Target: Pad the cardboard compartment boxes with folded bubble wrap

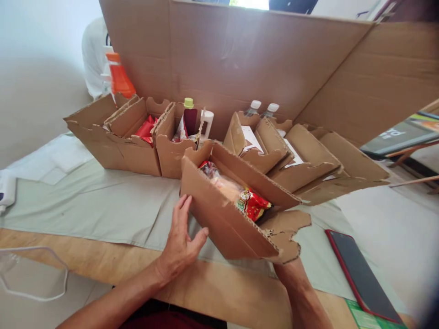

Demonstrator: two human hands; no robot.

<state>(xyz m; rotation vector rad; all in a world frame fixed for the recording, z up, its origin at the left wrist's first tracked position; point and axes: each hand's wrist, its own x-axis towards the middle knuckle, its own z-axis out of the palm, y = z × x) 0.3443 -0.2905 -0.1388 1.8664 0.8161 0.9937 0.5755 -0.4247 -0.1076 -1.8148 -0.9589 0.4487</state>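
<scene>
An open cardboard box sits at an angle in front of me, holding a clear, red and yellow snack packet. My left hand is by the box's left end, fingers stretched out and fingertips at its corner; whether they press on it I cannot tell. Under the torn flap at the right end is my right hand, its fingers hidden by the cardboard. Behind are more cardboard boxes: one with a red packet, one with a green-capped bottle, and several tilted ones on the right.
A tall cardboard panel stands at the back. Two white-capped bottles and an orange container are behind the boxes. A red-cased phone lies at right on the pale cloth. A white cable hangs at left.
</scene>
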